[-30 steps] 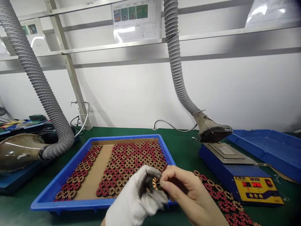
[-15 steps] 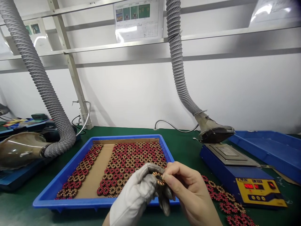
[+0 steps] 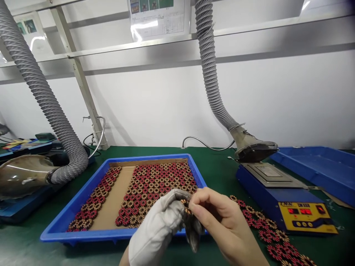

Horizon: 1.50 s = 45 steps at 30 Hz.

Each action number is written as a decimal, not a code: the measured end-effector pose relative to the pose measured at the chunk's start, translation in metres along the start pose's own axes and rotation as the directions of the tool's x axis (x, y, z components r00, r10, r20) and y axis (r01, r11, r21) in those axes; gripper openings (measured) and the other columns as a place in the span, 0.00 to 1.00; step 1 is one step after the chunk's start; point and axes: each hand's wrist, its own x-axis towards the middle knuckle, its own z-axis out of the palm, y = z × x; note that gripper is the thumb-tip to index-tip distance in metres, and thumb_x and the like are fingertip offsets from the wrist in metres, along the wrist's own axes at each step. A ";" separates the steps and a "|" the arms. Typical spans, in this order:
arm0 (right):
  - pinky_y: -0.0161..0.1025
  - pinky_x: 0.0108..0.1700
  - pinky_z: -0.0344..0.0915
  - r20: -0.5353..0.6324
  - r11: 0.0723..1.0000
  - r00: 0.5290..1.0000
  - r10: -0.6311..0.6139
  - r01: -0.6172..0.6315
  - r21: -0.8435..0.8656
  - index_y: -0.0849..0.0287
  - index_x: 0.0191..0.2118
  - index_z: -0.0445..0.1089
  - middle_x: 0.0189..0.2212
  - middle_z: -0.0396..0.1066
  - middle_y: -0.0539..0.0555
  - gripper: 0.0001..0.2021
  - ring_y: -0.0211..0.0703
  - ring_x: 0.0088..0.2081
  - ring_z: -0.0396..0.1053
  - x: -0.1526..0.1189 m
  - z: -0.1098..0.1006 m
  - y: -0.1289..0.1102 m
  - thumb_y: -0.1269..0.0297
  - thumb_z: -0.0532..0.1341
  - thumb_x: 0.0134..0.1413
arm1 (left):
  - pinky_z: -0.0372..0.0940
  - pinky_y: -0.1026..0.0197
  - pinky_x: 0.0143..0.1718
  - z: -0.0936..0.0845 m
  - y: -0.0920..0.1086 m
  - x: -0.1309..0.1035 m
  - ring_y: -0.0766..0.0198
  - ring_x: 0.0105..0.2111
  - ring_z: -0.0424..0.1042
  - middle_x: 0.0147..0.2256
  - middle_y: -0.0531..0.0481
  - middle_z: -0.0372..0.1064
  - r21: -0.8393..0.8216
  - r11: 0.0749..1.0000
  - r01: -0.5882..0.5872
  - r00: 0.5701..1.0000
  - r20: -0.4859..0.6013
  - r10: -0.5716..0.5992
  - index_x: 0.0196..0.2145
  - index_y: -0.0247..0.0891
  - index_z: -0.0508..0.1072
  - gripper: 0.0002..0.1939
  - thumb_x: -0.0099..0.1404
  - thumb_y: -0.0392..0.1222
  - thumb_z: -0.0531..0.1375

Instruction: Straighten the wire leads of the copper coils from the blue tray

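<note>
My left hand (image 3: 159, 223), in a white glove with dirty grey fingertips, is closed round a small copper-wound stator (image 3: 185, 202). Only part of its winding shows between the fingers. My right hand (image 3: 229, 221) is bare, with thumb and index finger pinched together at the stator's right edge. Whatever sits between those two fingertips is too small to make out. Just behind the hands, a blue tray (image 3: 108, 236) lined with cardboard holds rows of red and copper-coloured wound stators (image 3: 155, 184).
More stators (image 3: 266, 225) lie in a strip at right, beside a blue heating unit (image 3: 307, 218) with a lit red display. Over it hangs an extraction hood (image 3: 253, 149) on a grey hose (image 3: 208, 66). Another hood (image 3: 24, 177) is at left, another blue tray (image 3: 318, 159) at far right.
The view has tipped down slightly. My left fingers now cover more of the stator, which looks turned more edge-on. My right hand keeps its pinch at the stator's edge.
</note>
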 end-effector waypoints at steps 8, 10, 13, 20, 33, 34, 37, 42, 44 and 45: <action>0.33 0.23 0.50 0.054 0.994 0.997 0.055 -0.060 0.088 0.57 0.28 0.61 0.21 0.53 0.45 0.18 0.35 0.22 0.51 -0.001 -0.001 0.001 0.50 0.56 0.65 | 0.63 0.69 0.24 -0.003 -0.012 0.000 0.67 0.25 0.70 0.26 0.51 0.70 -0.159 0.987 0.022 0.999 0.029 -0.017 0.39 0.37 0.76 0.14 0.61 0.49 0.66; 0.34 0.22 0.50 0.055 0.998 0.998 0.036 -0.038 0.053 0.56 0.28 0.61 0.21 0.53 0.45 0.18 0.36 0.21 0.52 -0.001 -0.001 0.001 0.51 0.56 0.65 | 0.64 0.69 0.22 0.001 -0.010 0.000 0.67 0.23 0.71 0.26 0.51 0.71 -0.187 0.982 0.019 0.999 0.043 -0.012 0.40 0.36 0.77 0.13 0.61 0.48 0.66; 0.34 0.23 0.51 0.030 1.000 0.999 0.022 -0.022 0.007 0.57 0.28 0.62 0.21 0.54 0.46 0.18 0.36 0.22 0.52 -0.001 -0.001 0.002 0.51 0.56 0.66 | 0.64 0.68 0.18 0.008 -0.008 0.000 0.67 0.19 0.70 0.25 0.50 0.73 -0.210 0.978 0.019 0.997 0.074 -0.004 0.40 0.36 0.77 0.12 0.62 0.47 0.66; 0.33 0.21 0.51 0.058 0.997 0.998 0.040 -0.044 0.061 0.56 0.29 0.62 0.20 0.55 0.45 0.16 0.35 0.21 0.53 0.000 -0.001 0.002 0.53 0.55 0.67 | 0.68 0.74 0.34 0.012 -0.003 0.001 0.73 0.30 0.75 0.28 0.53 0.75 -0.335 0.942 -0.018 0.996 0.075 0.045 0.37 0.38 0.81 0.07 0.61 0.40 0.68; 0.33 0.24 0.51 0.010 0.999 1.000 0.005 -0.005 0.031 0.57 0.28 0.62 0.22 0.53 0.45 0.17 0.35 0.23 0.50 0.002 0.000 0.002 0.53 0.55 0.66 | 0.68 0.71 0.31 0.010 -0.002 0.002 0.70 0.27 0.73 0.26 0.51 0.75 -0.213 0.977 0.003 0.998 0.057 0.009 0.29 0.34 0.77 0.11 0.60 0.46 0.68; 0.33 0.24 0.51 0.021 1.000 1.000 -0.002 0.002 0.019 0.57 0.28 0.62 0.22 0.53 0.45 0.17 0.36 0.23 0.50 0.002 0.000 0.002 0.53 0.55 0.66 | 0.68 0.71 0.30 0.010 -0.002 0.002 0.70 0.26 0.73 0.25 0.51 0.74 -0.216 0.976 0.002 0.998 0.061 0.012 0.28 0.34 0.77 0.12 0.60 0.46 0.68; 0.33 0.23 0.51 0.020 0.998 0.999 0.030 -0.031 0.059 0.57 0.27 0.62 0.21 0.53 0.45 0.17 0.35 0.22 0.50 0.002 0.001 0.000 0.53 0.56 0.66 | 0.69 0.72 0.31 0.009 -0.004 0.002 0.70 0.27 0.74 0.26 0.51 0.75 -0.234 0.972 -0.010 0.998 0.053 0.024 0.28 0.34 0.78 0.11 0.60 0.45 0.68; 0.32 0.22 0.49 -0.031 0.991 0.996 0.082 -0.078 0.113 0.58 0.27 0.62 0.21 0.52 0.44 0.17 0.34 0.21 0.47 0.004 0.003 -0.001 0.53 0.58 0.64 | 0.70 0.73 0.35 0.008 -0.005 0.002 0.72 0.30 0.75 0.29 0.53 0.76 -0.336 0.942 -0.011 0.998 0.048 0.029 0.36 0.36 0.81 0.05 0.62 0.39 0.67; 0.31 0.22 0.49 -0.008 0.993 0.998 0.069 -0.068 0.093 0.58 0.27 0.62 0.21 0.52 0.44 0.17 0.34 0.22 0.48 0.004 0.002 0.000 0.54 0.57 0.65 | 0.70 0.73 0.37 0.008 -0.005 0.003 0.73 0.31 0.75 0.30 0.53 0.77 -0.363 0.932 -0.011 0.997 0.061 0.036 0.39 0.37 0.81 0.06 0.64 0.38 0.66; 0.31 0.22 0.50 0.010 0.994 0.998 0.063 -0.064 0.085 0.58 0.27 0.62 0.22 0.53 0.44 0.17 0.34 0.22 0.49 0.004 0.002 0.000 0.54 0.56 0.66 | 0.69 0.73 0.38 0.009 -0.005 0.003 0.73 0.31 0.75 0.30 0.53 0.77 -0.363 0.932 -0.013 0.997 0.070 0.041 0.39 0.37 0.81 0.06 0.64 0.38 0.65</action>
